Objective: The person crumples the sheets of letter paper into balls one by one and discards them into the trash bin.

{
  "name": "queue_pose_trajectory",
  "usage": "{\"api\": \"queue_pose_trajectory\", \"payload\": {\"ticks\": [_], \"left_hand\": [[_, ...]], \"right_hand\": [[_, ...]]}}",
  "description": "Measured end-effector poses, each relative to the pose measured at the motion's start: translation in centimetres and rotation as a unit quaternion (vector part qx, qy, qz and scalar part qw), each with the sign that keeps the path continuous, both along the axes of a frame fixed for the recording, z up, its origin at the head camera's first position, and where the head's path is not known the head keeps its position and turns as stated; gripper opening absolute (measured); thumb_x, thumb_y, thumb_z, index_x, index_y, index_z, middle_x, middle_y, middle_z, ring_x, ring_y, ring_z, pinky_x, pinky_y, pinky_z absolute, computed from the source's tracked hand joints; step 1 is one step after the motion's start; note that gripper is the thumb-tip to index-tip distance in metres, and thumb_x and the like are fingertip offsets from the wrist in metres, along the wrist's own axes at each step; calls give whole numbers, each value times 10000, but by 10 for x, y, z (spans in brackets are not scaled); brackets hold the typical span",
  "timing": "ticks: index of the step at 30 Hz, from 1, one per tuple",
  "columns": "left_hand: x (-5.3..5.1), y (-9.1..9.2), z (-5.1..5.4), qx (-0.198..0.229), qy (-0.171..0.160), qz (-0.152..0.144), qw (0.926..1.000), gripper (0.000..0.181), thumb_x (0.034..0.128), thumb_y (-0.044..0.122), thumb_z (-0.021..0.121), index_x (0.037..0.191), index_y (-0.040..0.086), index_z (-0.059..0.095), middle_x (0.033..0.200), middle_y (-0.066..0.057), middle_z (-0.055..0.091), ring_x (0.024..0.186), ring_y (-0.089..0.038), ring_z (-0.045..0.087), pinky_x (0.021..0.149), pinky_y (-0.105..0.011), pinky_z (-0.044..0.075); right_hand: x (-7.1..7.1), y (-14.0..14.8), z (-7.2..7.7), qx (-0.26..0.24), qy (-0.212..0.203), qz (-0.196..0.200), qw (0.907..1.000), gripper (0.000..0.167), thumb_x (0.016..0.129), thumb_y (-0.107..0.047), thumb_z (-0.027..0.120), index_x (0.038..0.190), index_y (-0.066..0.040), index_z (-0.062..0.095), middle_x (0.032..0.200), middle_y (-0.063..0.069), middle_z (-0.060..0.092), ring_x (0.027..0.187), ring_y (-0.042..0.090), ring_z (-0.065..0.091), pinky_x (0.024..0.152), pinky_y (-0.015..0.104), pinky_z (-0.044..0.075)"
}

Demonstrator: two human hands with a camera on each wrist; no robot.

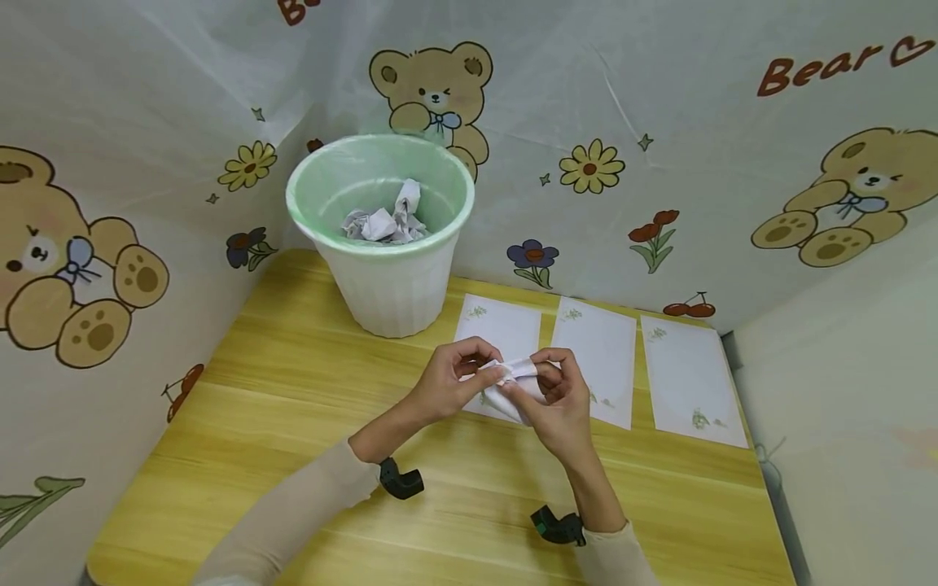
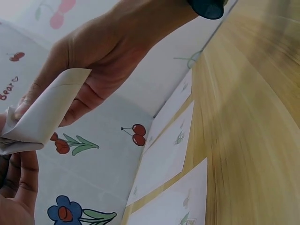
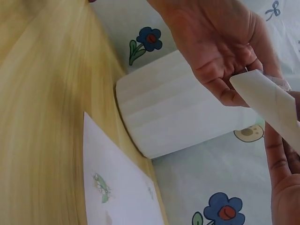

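Paper being folded up, both hands on it, held above the near end of the leftmost sheet.

Folded paper [image 2: 49, 110] bent over into a loose, open roll, raised off the wooden table [image 1: 315, 382]. Left hand [image 1: 456, 381]: thumb and fingertips pinched together on its left end. Right hand [image 1: 563, 403]: thumb and bent fingers clamped on its right side. Three flat printed sheets along the far edge: left sheet [image 1: 506, 317], middle sheet [image 1: 597, 358], right sheet [image 1: 692, 378]. White bin [image 1: 392, 285] far left, crumpled pieces [image 1: 381, 225] inside. Step in hand, my reading: folding or balling this piece, not yet compact. Next move seems to call for both hands pressing inward, grip kept on the loose edge so it doesn't spring open.
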State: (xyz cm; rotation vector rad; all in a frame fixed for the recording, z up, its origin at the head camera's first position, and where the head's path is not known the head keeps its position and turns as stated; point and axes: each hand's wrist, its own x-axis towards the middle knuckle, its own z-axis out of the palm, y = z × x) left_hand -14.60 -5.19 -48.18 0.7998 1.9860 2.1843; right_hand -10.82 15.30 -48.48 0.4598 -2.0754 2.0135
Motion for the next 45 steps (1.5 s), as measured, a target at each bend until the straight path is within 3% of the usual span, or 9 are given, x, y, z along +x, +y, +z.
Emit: {"api": "queue_pose_trajectory", "payload": {"ticks": [6, 8, 12, 17, 21, 25, 29, 35, 45], "left_hand": [[-3, -1, 1, 60, -160, 246, 9996, 70, 1004, -11, 708, 1064, -47, 699, 1038, -195, 690, 922, -87, 652, 796, -193, 617], [-3, -1, 3, 101, -231, 253, 9994, 76, 1002, -23, 704, 1070, -56, 695, 1040, -193, 683, 930, -94, 643, 793, -185, 609], [-3, -2, 6, 182, -303, 215, 9991, 90, 1005, -28, 695, 1084, -71, 686, 1040, -149, 669, 950, -109, 636, 831, -186, 603], [-2, -1, 6, 314, -349, 181, 9987, 104, 1011, -27, 682, 1091, -91, 667, 1042, -44, 649, 973, -112, 622, 870, -184, 587], [-1, 1, 4, 412, -407, 180, 9982, 110, 1013, -28, 680, 1091, -99, 651, 1037, -4, 645, 967, -102, 612, 861, -176, 573], [2, 4, 1, 502, -417, 41, 9979, 128, 1020, -7, 688, 1089, -105, 643, 1047, -15, 648, 952, -93, 617, 843, -175, 580], [6, 8, -2, 513, -271, -89, 9983, 110, 1026, -10, 679, 1087, -91, 638, 1065, -62, 645, 944, -83, 624, 807, -178, 594], [10, 10, -8, 368, 224, 8, 9991, 49, 1012, -53, 675, 1054, -68, 655, 1040, -252, 665, 928, -56, 667, 805, -189, 599], [13, 12, -12, 485, 567, -80, 9972, 28, 997, -87, 678, 1005, -76, 654, 990, -279, 674, 902, -39, 700, 815, -233, 636]], "right_hand": [[-5, 7, -1, -35, 333, 132, 9994, 382, 950, 133, 714, 1308, 109, 584, 1152, -49, 781, 987, 70, 758, 805, 199, 624], [-6, 13, -1, -363, 307, 520, 9975, 298, 1055, 90, 562, 1348, 141, 572, 1216, -37, 768, 1001, 71, 761, 763, 192, 625], [-5, 24, -6, -1215, 7, 1320, 9838, 390, 1117, 53, 352, 1440, 94, 567, 1343, -14, 738, 1064, 89, 759, 741, 188, 630], [-4, 31, -16, -1663, 78, 2023, 9651, 543, 1011, 207, 472, 1531, 55, 505, 1517, 40, 636, 1266, 145, 709, 886, 203, 631], [-6, 30, -19, -1835, 157, 2243, 9570, 567, 1002, 195, 547, 1552, 112, 440, 1517, 74, 615, 1251, 171, 721, 884, 200, 629], [-7, 25, -19, -1847, 36, 2134, 9593, 536, 1002, 150, 614, 1522, 52, 525, 1416, 36, 668, 1136, 126, 750, 844, 183, 625], [-5, 17, -18, -1629, -76, 1699, 9719, 423, 972, 124, 693, 1376, 3, 654, 1243, -11, 721, 997, 79, 725, 806, 169, 614], [-2, 9, -12, -953, -96, 1052, 9898, 192, 940, 146, 717, 1105, 151, 620, 1016, -44, 713, 792, 39, 658, 663, 155, 563], [0, 11, -7, -962, 795, 871, 9884, 192, 848, 231, 756, 866, 42, 729, 858, -14, 714, 651, 111, 588, 534, 213, 530]]}}
